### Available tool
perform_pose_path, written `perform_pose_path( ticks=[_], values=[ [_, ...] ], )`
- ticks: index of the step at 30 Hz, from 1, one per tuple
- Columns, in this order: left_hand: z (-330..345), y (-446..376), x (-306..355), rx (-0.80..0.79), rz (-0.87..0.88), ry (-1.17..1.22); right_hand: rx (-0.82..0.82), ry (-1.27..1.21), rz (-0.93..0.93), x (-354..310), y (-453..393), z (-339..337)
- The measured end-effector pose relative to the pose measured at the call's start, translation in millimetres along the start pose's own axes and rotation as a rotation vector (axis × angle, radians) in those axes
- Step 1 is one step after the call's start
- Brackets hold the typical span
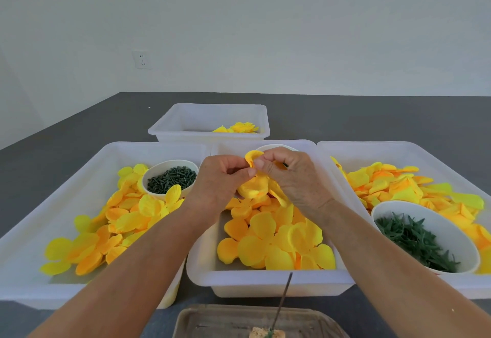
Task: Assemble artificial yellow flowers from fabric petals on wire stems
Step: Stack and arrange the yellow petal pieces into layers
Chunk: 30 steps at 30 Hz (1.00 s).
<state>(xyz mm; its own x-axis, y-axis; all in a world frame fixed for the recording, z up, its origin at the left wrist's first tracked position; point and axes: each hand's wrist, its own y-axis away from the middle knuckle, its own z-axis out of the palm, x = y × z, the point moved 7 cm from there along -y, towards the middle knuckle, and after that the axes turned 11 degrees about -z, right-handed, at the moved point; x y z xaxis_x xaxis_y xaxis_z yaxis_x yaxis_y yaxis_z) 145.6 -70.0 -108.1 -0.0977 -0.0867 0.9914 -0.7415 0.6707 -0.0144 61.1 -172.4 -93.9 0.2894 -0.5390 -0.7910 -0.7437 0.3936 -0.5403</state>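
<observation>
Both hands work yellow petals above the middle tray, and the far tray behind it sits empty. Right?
Not quite. The head view shows the far tray holds a yellow flower. The rest stands: left hand and right hand pinch yellow petals above the middle tray.

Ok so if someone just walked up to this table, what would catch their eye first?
Probably the bright yellow petals heaped in three white tubs, the middle tub nearest the viewer. Just above it, the left hand and right hand pinch a half-made yellow flower between them. The dark green pieces stand out too, in a white bowl in the left tub and a larger bowl in the right one.
</observation>
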Motion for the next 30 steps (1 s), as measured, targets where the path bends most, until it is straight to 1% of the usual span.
perform_pose_path(
  ticks=[6,10,12,17,19,22,24,26,28,30],
  values=[
    [1.5,-0.8,-1.3,-0.018,-0.02,-0.002,-0.019,0.081,-0.054,-1.8,-0.5,0.5],
    [-0.5,-2.1,-2.5,0.013,-0.012,-0.006,-0.067,0.281,-0.119,-3.9,-1.0,4.7],
    [-2.8,-2.8,-3.3,0.039,-0.013,0.0,-0.08,0.314,-0.125,-4.6,-1.0,6.9],
    [-3.3,-4.7,-6.7,0.044,-0.067,0.059,-0.02,0.221,-0.026,1.3,-1.6,1.3],
    [-3.9,-4.5,-5.6,0.052,-0.053,0.052,-0.023,0.184,-0.022,1.1,-1.1,2.4],
    [-5.0,-1.8,0.9,0.113,0.055,-0.119,-0.025,0.105,0.001,1.3,0.9,5.4],
    [-3.4,0.4,6.3,0.151,0.138,-0.257,-0.024,0.06,0.046,4.6,1.8,5.2],
    [-2.1,2.0,9.3,0.167,0.184,-0.353,-0.045,0.034,0.092,8.4,2.8,6.1],
    [-0.1,3.2,10.1,0.152,0.208,-0.41,-0.063,0.039,0.09,8.1,3.5,6.9],
    [0.1,3.2,8.6,0.127,0.189,-0.382,-0.063,0.067,0.057,4.0,3.4,7.0]
  ],
)
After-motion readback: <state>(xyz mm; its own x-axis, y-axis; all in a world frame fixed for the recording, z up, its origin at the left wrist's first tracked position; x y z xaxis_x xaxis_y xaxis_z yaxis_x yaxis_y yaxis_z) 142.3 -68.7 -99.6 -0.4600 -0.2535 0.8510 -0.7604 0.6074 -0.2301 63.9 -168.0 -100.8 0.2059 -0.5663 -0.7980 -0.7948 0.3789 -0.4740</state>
